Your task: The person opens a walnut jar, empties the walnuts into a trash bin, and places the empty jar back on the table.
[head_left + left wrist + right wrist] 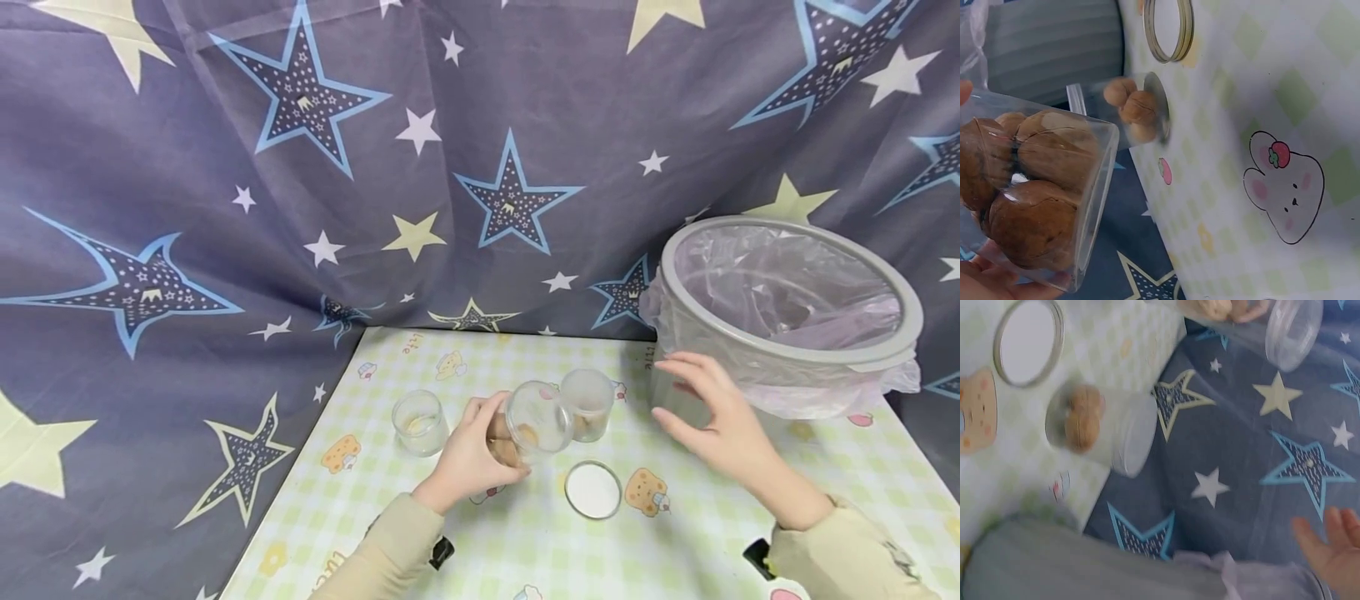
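My left hand (480, 450) grips a clear plastic jar (540, 417) that holds several walnuts (1035, 215). The jar is tilted, its round mouth end leaning to the right. Close behind it stands another jar (588, 404) with walnuts (1084, 422) at its bottom; its upper part looks cloudy. To the left of the left hand is a clear jar (420, 423); its contents cannot be made out. A round white lid (592, 490) with a metallic rim lies on the table. My right hand (716, 417) holds nothing, fingers spread and loosely bent, beside the bin.
A grey bin (795, 350), lined with a translucent bag, stands at the back right, its rim above the table. The checked tablecloth (517, 558) has cartoon prints. A star-patterned curtain (480, 108) hangs behind the table and along its left side.
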`<state>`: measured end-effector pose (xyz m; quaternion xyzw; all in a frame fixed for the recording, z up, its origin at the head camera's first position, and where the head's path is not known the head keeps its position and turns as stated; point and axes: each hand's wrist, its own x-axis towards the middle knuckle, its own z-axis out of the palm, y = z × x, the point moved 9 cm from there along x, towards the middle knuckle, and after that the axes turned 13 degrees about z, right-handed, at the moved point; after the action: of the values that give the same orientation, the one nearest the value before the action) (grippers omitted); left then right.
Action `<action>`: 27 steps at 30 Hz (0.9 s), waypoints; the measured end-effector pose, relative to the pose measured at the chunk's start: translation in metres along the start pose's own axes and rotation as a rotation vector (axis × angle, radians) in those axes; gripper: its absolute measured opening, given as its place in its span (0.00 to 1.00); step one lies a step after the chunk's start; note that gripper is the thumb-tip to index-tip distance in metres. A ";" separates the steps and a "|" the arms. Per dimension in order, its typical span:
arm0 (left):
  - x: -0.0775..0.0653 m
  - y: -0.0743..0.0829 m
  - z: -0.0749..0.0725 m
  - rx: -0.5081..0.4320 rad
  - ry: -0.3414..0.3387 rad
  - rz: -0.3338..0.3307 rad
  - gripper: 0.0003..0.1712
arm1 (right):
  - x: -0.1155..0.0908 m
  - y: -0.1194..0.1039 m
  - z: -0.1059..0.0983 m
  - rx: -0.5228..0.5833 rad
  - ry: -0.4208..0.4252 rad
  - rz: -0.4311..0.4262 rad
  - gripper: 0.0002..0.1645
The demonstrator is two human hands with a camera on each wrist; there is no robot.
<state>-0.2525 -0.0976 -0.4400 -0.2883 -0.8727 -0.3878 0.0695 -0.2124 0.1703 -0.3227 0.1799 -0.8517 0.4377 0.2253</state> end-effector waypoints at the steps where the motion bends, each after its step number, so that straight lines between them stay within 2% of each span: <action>1: 0.000 0.002 0.001 0.011 -0.003 0.004 0.58 | 0.000 0.002 0.008 -0.015 -0.036 0.032 0.35; 6: 0.001 0.009 0.003 0.055 -0.011 0.041 0.59 | -0.003 0.008 0.040 -0.072 -0.196 0.156 0.38; 9: 0.001 0.013 0.005 0.086 -0.015 0.057 0.58 | -0.006 0.010 0.053 -0.070 -0.278 0.211 0.39; 16: 0.002 0.028 0.005 0.214 -0.004 0.144 0.57 | -0.011 0.011 0.078 -0.063 -0.393 0.299 0.45; 19: 0.001 0.033 0.006 0.258 -0.006 0.171 0.57 | -0.013 0.009 0.087 -0.071 -0.419 0.306 0.46; 27: 0.000 0.039 0.013 0.333 -0.056 0.197 0.56 | -0.017 -0.002 0.104 -0.099 -0.436 0.215 0.47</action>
<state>-0.2295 -0.0670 -0.4241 -0.3677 -0.8940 -0.2212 0.1294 -0.2205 0.0845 -0.3843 0.1673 -0.9147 0.3678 -0.0032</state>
